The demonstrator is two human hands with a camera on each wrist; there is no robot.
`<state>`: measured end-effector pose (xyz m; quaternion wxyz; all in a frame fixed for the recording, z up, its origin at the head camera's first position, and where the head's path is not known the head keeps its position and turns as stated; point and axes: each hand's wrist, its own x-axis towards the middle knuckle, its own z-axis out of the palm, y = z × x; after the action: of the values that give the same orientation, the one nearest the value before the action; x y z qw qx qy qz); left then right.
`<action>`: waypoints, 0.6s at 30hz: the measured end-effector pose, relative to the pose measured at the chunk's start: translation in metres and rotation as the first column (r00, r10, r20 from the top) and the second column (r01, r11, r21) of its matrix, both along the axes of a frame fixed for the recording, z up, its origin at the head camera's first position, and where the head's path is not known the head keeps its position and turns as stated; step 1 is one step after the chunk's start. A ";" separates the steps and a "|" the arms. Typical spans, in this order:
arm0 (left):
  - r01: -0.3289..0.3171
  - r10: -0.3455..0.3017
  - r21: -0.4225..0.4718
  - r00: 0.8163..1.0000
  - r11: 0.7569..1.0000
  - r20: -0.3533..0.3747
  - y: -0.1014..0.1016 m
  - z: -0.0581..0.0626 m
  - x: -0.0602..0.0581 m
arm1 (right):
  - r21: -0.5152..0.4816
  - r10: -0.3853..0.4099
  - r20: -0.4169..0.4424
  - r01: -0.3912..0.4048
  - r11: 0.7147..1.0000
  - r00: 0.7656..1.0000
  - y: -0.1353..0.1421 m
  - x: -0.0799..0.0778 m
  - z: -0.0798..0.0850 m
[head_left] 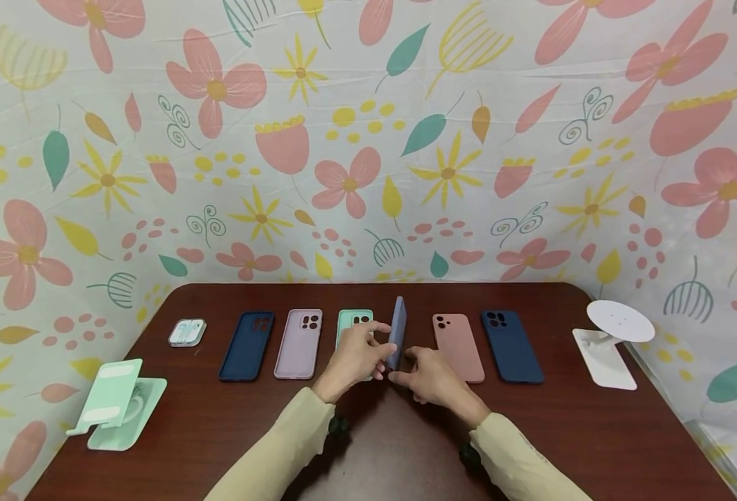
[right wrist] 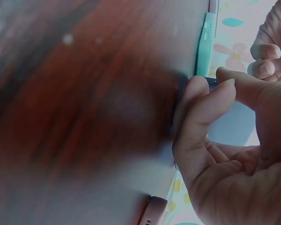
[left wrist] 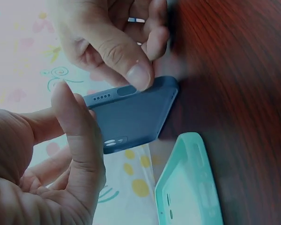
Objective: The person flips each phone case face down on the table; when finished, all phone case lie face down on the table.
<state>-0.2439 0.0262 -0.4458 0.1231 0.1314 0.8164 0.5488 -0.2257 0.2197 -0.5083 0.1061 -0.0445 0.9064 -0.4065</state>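
A grey-blue phone case (head_left: pixel 397 325) is held tilted up on edge at the middle of the table. My left hand (head_left: pixel 355 353) grips it from the left side, thumb and fingers curled about its edge. Opposite, my right hand (head_left: pixel 432 376) pinches the lower corner, its thumb (left wrist: pixel 139 76) on the rim beside the port cutout. In the left wrist view the case's hollow inside and camera opening show. A mint green phone case (left wrist: pixel 192 183) lies just left of it, partly covered by my left hand in the head view. A pink case (head_left: pixel 459 348) lies to the right.
On the left lie a dark blue case (head_left: pixel 246 346), a lilac case (head_left: pixel 298 344) and boxed earphones (head_left: pixel 187 332). Right of the pink one is another blue case (head_left: pixel 512 346). A mint stand (head_left: pixel 117 403) and a white stand (head_left: pixel 612 348) flank the table.
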 end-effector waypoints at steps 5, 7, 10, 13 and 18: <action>-0.014 0.013 -0.011 1.000 1.000 -0.014 -0.005 -0.002 0.000 | 0.000 -0.032 0.026 0.032 1.000 0.999 -0.007 0.012 0.023; -0.015 0.015 -0.018 1.000 1.000 -0.013 -0.007 -0.004 0.001 | 0.007 -0.054 0.029 0.054 0.999 0.998 -0.009 0.016 0.029; -0.020 0.020 -0.030 1.000 0.999 -0.004 -0.008 -0.005 0.001 | 0.004 -0.091 0.041 0.091 0.996 0.995 -0.012 0.018 0.032; -0.024 0.024 -0.046 1.000 0.999 0.006 -0.007 -0.007 0.002 | 0.005 -0.103 0.060 0.102 0.995 0.993 -0.007 0.013 0.022; -0.031 0.032 -0.097 0.999 0.995 0.008 -0.004 -0.009 0.003 | 0.031 -0.147 0.071 0.145 0.989 0.987 -0.009 0.017 0.029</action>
<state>-0.2413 0.0225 -0.4543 0.1246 0.1096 0.8434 0.5111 -0.2089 0.2108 -0.4794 0.1094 0.0384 0.9079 -0.4028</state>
